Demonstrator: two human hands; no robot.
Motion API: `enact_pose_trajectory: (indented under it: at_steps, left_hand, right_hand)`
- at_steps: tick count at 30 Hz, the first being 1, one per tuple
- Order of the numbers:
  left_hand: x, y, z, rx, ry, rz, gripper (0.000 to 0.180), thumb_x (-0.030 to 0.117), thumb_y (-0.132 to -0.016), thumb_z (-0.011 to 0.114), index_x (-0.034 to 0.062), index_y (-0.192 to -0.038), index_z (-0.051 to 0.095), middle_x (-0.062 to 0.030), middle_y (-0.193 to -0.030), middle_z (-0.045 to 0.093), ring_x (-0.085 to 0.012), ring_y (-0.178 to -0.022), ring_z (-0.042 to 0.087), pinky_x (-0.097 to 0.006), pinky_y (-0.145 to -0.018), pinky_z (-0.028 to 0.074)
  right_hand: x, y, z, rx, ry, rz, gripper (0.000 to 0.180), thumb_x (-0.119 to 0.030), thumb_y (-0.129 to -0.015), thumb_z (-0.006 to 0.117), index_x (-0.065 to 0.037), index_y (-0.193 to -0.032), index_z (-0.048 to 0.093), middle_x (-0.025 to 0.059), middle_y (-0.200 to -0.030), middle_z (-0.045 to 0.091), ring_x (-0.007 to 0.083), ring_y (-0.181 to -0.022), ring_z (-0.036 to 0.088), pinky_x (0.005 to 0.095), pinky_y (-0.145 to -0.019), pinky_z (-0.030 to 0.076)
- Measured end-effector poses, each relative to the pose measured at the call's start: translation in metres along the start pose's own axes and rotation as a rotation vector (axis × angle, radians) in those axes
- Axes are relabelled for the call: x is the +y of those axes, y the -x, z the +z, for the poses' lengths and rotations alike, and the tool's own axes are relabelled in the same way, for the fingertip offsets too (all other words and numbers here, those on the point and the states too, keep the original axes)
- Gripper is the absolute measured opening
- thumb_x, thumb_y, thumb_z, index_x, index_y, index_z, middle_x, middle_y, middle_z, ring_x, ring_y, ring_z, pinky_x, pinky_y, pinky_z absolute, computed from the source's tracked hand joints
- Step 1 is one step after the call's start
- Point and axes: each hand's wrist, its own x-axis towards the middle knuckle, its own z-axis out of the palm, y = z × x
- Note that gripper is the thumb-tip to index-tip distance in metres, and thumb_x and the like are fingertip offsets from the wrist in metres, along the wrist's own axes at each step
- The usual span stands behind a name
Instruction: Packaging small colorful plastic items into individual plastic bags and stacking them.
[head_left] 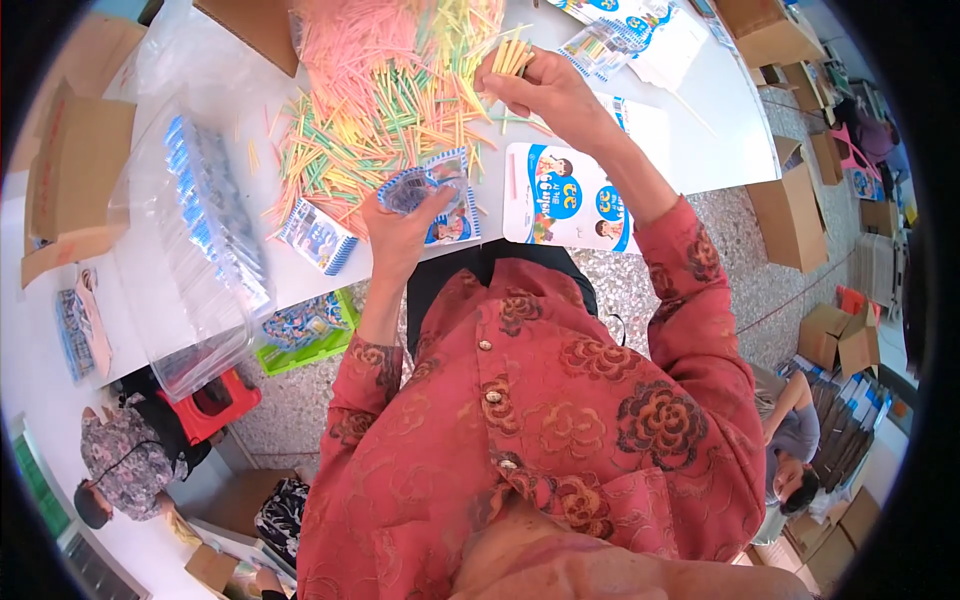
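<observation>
My right hand [560,95] is closed round a small bundle of thin pale-yellow sticks [512,58] and hovers over the right edge of the pile. In my left hand [400,228], near the table's front edge, is a small blue-and-white plastic packet [408,190] with its mouth spread apart. Another printed packet [455,222] lies right against that hand. A large heap of pink, yellow and green sticks [390,110] covers the table beyond both hands. Just left of my left hand rests one more small printed packet [318,236].
A clear plastic bag [190,290] with blue-and-white packets lies to the left. Printed sheets [565,200] sit at the right front edge, and a filled packet [603,48] lies farther back. A green crate [335,335] stands below the table. Cardboard boxes [790,210] and other people surround the area.
</observation>
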Motion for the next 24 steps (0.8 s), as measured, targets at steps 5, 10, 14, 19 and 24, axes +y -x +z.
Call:
enact_pose_trajectory:
  at_steps: [5,10,14,19,24]
  left_hand:
    - [-0.006,-0.015,0.006,-0.033,-0.101,0.026,0.015,0.002,-0.074,0.069,-0.0006,-0.088,0.065,-0.0006,-0.077,0.064,-0.006,-0.066,0.058,-0.021,-0.064,0.048]
    - [-0.001,-0.017,0.016,-0.065,-0.027,-0.031,0.013,0.003,-0.074,0.07,0.0002,-0.086,0.065,0.0008,-0.073,0.063,-0.0044,-0.063,0.056,-0.02,-0.059,0.046]
    - [-0.008,-0.02,0.014,-0.062,-0.031,0.046,0.011,0.003,-0.074,0.07,0.0005,-0.084,0.065,0.0013,-0.073,0.063,-0.0033,-0.062,0.055,-0.019,-0.055,0.043]
    - [-0.01,-0.025,0.011,-0.036,-0.05,0.07,0.009,0.003,-0.074,0.07,0.0011,-0.081,0.065,0.0021,-0.072,0.062,-0.0031,-0.063,0.054,-0.019,-0.057,0.043]
    - [-0.007,-0.028,0.011,-0.001,-0.07,0.061,0.008,0.004,-0.074,0.07,0.0016,-0.079,0.064,0.003,-0.072,0.062,-0.0029,-0.063,0.053,-0.019,-0.058,0.043]
  right_hand:
    - [-0.045,0.015,0.008,-0.187,-0.093,0.065,0.017,-0.02,-0.087,0.058,-0.005,-0.094,0.061,-0.0041,-0.069,0.052,0.0019,-0.055,0.039,0.0179,-0.049,0.031]
    - [-0.034,0.013,0.02,-0.183,-0.014,0.075,0.02,-0.024,-0.084,0.062,-0.004,-0.08,0.06,-0.0032,-0.061,0.051,0.004,-0.053,0.041,0.0213,-0.048,0.034]
    - [-0.021,0.01,0.026,-0.111,0.075,-0.047,0.018,-0.02,-0.084,0.062,-0.003,-0.087,0.059,-0.0027,-0.064,0.052,0.0043,-0.055,0.043,0.0217,-0.049,0.035]
    - [-0.038,0.006,0.03,-0.092,0.282,-0.019,0.017,-0.018,-0.084,0.062,-0.003,-0.091,0.06,-0.003,-0.064,0.05,0.0039,-0.055,0.042,0.0215,-0.049,0.033]
    - [-0.038,0.004,0.03,-0.074,0.342,-0.13,0.018,-0.02,-0.083,0.062,-0.004,-0.089,0.06,-0.0023,-0.06,0.049,0.0039,-0.055,0.041,0.022,-0.048,0.032]
